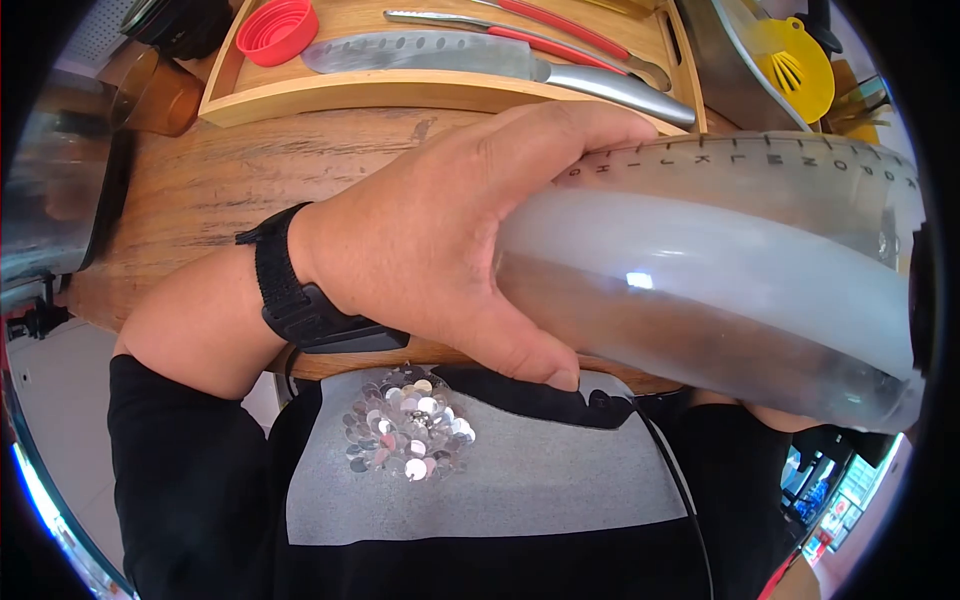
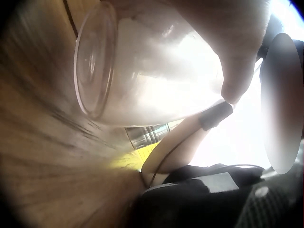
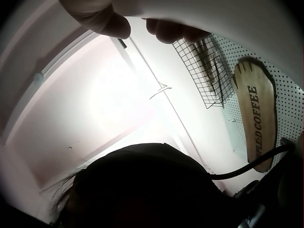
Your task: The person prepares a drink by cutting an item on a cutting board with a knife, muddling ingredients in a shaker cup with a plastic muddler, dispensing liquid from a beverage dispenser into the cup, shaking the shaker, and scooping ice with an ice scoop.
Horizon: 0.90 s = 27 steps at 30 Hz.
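Note:
A large clear jar [image 1: 690, 260] lies tipped on its side above my lap, with dark letters along its upper edge. My left hand [image 1: 430, 220] grips one end of it, thumb on the near side and fingers over the far side. In the left wrist view the jar's round base [image 2: 95, 61] faces the table. The jar hides my right hand in the head view. In the right wrist view bent fingers of my right hand [image 3: 107, 21] show at the top edge, beside a pale blurred surface [image 3: 247, 28]; I cannot tell what they hold.
A wooden tray [image 1: 400, 97] at the back holds a knife [image 1: 430, 55], red-handled tongs [image 1: 560, 45] and a red ribbed cup [image 1: 277, 32]. An amber glass [image 1: 157, 95] stands left of it. A yellow slotted tool [image 1: 795, 70] is at the far right.

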Motion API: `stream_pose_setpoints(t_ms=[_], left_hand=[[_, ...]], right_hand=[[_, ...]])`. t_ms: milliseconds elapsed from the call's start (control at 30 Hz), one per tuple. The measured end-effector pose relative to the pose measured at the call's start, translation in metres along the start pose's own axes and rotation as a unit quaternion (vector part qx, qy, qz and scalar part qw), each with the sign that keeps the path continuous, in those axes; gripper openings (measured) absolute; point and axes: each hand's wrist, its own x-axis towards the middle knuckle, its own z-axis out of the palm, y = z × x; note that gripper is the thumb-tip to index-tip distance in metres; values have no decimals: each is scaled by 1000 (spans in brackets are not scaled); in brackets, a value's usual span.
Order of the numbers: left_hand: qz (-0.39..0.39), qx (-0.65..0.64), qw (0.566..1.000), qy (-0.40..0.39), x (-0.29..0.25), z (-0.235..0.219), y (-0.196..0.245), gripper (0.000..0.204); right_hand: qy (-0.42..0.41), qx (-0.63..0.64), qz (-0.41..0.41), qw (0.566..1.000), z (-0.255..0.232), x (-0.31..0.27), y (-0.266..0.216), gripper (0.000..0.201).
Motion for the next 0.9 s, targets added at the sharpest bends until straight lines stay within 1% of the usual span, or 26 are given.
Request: stream_pose_setpoints(t_ms=[67, 167, 300, 467, 567, 667, 767, 900], left_hand=[[-17, 25, 1000, 7, -1, 0, 2, 116], [-31, 6, 999, 8, 0, 0, 3, 115], [-4, 26, 1000, 11, 0, 0, 3, 114], [-16, -46, 999, 9, -1, 2, -2, 117], [-33, -43, 999, -1, -2, 1, -1, 119], [-26, -21, 999, 1, 0, 0, 1, 118], [-36, -40, 999, 7, -1, 2, 0, 118], [-33, -30, 999, -3, 0, 0, -1, 118]], right_hand=[[-5, 5, 4, 1000, -1, 2, 1, 20], [-9, 10, 0, 1000, -3, 2, -2, 20], [-11, 21, -6, 1000, -5, -1, -1, 19], [-17, 27, 0, 999, -7, 2, -4, 19], [-18, 34, -10, 999, -8, -3, -5, 19], [-22, 47, -11, 999, -6, -4, -1, 19], [-28, 58, -6, 998, -3, -1, 2, 19], [-37, 71, -15, 997, -1, -2, 0, 18]])
